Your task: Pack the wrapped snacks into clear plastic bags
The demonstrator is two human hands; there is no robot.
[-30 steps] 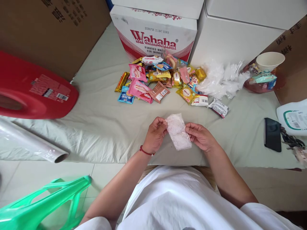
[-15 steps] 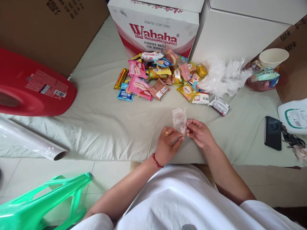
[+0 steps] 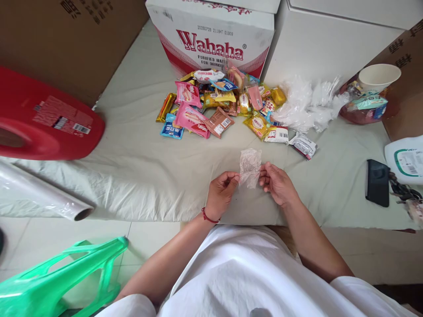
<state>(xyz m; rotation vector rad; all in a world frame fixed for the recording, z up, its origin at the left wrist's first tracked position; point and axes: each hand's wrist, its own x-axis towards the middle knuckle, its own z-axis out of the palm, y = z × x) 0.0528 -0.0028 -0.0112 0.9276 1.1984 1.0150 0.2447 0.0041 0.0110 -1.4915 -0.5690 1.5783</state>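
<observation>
Pinching a small crinkled clear plastic bag (image 3: 250, 167) between left hand (image 3: 222, 193) and right hand (image 3: 276, 184), I risk tearing its thin film by overpulling.

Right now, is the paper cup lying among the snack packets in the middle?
No, the paper cup stands at the far right, apart from the snack packets.

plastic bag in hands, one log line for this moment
left hand: pinching plastic bag | right hand: pinching bag | snack pile: behind, apart
</observation>
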